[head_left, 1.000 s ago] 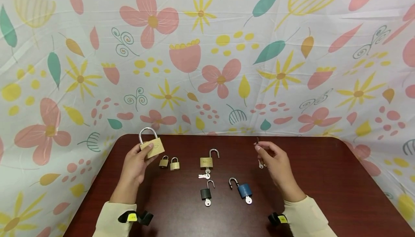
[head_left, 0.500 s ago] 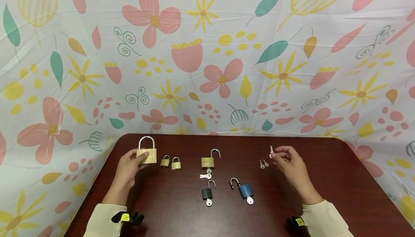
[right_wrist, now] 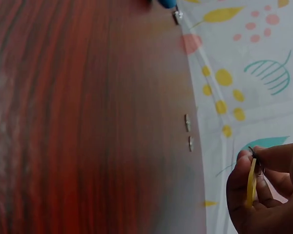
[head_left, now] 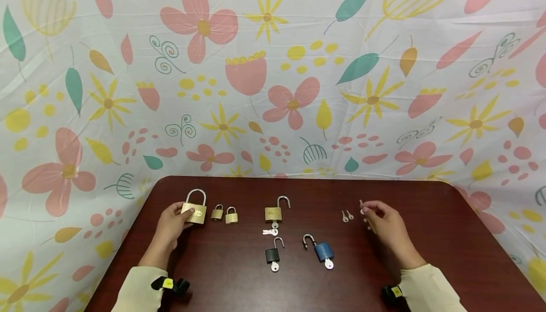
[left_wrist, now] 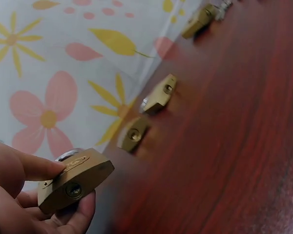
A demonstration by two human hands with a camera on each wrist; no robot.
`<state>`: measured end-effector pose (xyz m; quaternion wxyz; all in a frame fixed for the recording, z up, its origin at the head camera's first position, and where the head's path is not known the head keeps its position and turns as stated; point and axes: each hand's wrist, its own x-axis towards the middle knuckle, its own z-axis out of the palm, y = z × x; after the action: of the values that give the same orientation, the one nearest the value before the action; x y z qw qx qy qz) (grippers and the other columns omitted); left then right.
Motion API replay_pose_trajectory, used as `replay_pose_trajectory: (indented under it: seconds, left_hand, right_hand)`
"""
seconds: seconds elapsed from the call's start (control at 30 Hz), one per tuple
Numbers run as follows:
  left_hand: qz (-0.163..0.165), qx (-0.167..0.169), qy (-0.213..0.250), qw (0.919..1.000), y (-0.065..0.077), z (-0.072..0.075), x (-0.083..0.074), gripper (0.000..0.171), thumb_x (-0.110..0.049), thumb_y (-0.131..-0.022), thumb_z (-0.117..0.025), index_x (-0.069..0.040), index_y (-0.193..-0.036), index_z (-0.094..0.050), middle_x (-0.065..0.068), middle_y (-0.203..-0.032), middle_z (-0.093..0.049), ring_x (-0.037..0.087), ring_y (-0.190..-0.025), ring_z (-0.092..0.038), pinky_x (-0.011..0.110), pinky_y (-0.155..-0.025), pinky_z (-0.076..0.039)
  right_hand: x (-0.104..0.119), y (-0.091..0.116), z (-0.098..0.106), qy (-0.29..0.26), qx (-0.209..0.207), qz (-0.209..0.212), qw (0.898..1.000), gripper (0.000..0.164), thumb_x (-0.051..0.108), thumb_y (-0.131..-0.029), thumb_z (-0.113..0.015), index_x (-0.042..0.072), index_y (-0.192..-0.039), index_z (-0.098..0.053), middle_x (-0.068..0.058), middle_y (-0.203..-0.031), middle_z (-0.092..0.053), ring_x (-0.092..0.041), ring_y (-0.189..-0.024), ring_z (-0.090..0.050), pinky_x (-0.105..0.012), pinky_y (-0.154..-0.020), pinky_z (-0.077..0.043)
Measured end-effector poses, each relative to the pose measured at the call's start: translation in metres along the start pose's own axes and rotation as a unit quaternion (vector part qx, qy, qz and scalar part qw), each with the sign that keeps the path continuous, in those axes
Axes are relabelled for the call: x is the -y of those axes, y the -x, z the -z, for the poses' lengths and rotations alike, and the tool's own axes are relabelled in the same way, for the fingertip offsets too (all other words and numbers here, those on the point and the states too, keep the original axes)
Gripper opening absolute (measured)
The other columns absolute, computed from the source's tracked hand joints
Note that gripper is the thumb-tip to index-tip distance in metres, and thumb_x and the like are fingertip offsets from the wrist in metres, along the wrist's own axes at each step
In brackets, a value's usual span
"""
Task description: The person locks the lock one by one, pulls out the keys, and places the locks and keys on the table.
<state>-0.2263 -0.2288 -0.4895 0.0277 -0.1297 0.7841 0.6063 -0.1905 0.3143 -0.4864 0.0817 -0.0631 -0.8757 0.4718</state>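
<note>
In the head view my left hand [head_left: 170, 224] grips a large brass padlock [head_left: 194, 213] at the table's far left, thumb on its front face. Both shackle legs meet the body. The left wrist view shows the keyhole underneath this padlock [left_wrist: 75, 185]. Close beside it stand two small brass padlocks, one nearer [head_left: 216, 215] and one farther right [head_left: 231, 218]. On the right side, my right hand [head_left: 386, 224] pinches a small key [head_left: 361, 206] between thumb and fingers; its lower part is hidden. Two loose keys [head_left: 347, 216] lie just left of that hand.
Mid-table are a brass padlock [head_left: 273, 214] with keys [head_left: 273, 230], a black padlock [head_left: 272, 255] and a blue padlock [head_left: 324, 251]. Their shackles are unlatched, with keys at their bases. Behind the dark wooden table [head_left: 230, 274] hangs a flowered cloth [head_left: 298, 146].
The left hand has lowered the large padlock and turned it more upright. The right hand has moved right and down with its key, away from the two loose keys.
</note>
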Motion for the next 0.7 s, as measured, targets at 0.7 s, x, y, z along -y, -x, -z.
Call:
replay_pose_trajectory:
  seconds: [0.7]
  left_hand:
    - [-0.003,0.0,-0.092,0.9958,-0.015,-0.006,0.012,0.051,-0.018,-0.102,-0.06,0.009,-0.142,-0.046,0.026,-0.123,-0.061,0.01,-0.084,-0.062,0.022,-0.072,-0.053]
  right_hand:
    - [-0.015,-0.01,-0.001,0.045,0.053,-0.025,0.997,0.032,0.008,-0.1,-0.055,0.001,-0.13,-0.065,-0.019,-0.096,-0.072,-0.013,-0.073,-0.073,-0.026,-0.055,-0.052]
